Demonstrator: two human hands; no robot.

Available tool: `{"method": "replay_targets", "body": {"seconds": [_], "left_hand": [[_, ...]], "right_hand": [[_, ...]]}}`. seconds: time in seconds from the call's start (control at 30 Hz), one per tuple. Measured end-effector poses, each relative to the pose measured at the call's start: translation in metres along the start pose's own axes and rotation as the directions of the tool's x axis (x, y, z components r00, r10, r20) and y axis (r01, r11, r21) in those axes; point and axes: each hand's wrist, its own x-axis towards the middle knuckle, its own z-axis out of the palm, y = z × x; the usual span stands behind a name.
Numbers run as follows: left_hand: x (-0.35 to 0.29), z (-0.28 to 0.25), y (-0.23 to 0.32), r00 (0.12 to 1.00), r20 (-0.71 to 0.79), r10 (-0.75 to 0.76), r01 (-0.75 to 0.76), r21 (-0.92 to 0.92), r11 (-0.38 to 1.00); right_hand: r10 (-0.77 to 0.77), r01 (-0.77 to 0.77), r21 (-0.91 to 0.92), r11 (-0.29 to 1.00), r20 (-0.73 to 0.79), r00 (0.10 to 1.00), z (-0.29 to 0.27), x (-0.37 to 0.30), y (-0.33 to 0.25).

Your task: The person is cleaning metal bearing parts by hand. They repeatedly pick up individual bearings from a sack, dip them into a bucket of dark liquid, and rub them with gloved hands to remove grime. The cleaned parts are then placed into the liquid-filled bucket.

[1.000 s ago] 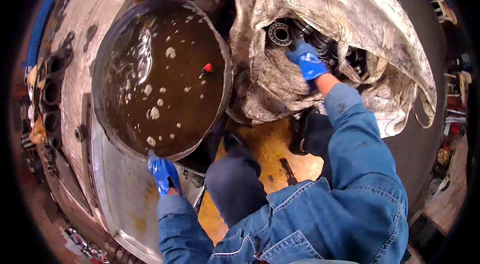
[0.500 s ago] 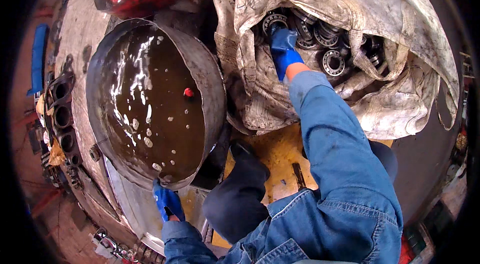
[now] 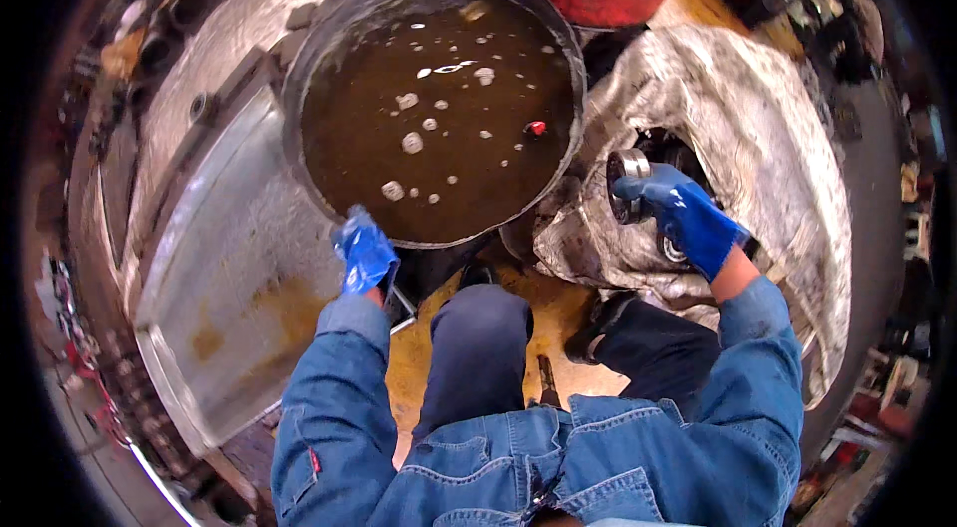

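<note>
In my blue-gloved right hand [image 3: 688, 213] is a steel ball bearing [image 3: 628, 186], gripped by its ring just above the mouth of a dirty white bulk sack [image 3: 763, 118]. More bearings lie inside the sack, mostly hidden by this hand. My left hand [image 3: 366, 253], gloved alike, is closed at the near left rim of a large round metal tub [image 3: 434, 240]; some of its fingers are hidden. Murky brown liquid [image 3: 379, 163] fills the tub, with patches of foam and a small red object [image 3: 536, 128] floating on it.
A metal tray [image 3: 229, 278] with brown stains is left of the tub. Behind it stands a red container [image 3: 588, 3]. Several metal rings and parts line the far left. My knees are close to the tub and sack, above a yellowish floor [image 3: 498, 338].
My right hand has drawn back out of the sack's mouth with a bearing in it. The view has swung toward the left, so the tub sits more centrally. My left hand stays at the rim.
</note>
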Motion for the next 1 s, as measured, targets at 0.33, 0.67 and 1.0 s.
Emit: {"method": "replay_targets", "body": {"seconds": [0.33,0.67,1.0], "left_hand": [[-0.010,-0.002,0.073,0.655,-0.067,-0.753,0.435,-0.781,0.448],[-0.025,-0.040,0.082,0.589,-0.025,-0.808,0.512,-0.762,0.397],[-0.031,-0.049,0.084,0.787,0.048,-0.615,0.447,-0.730,0.516]], "right_hand": [[-0.459,0.368,0.376,0.850,0.188,0.868,0.150,0.119,-0.158],[-0.643,0.656,0.032,0.754,-0.168,0.748,0.214,0.313,-0.197],[-0.850,0.917,0.186,0.351,-0.348,0.396,0.104,0.239,-0.220]]}}
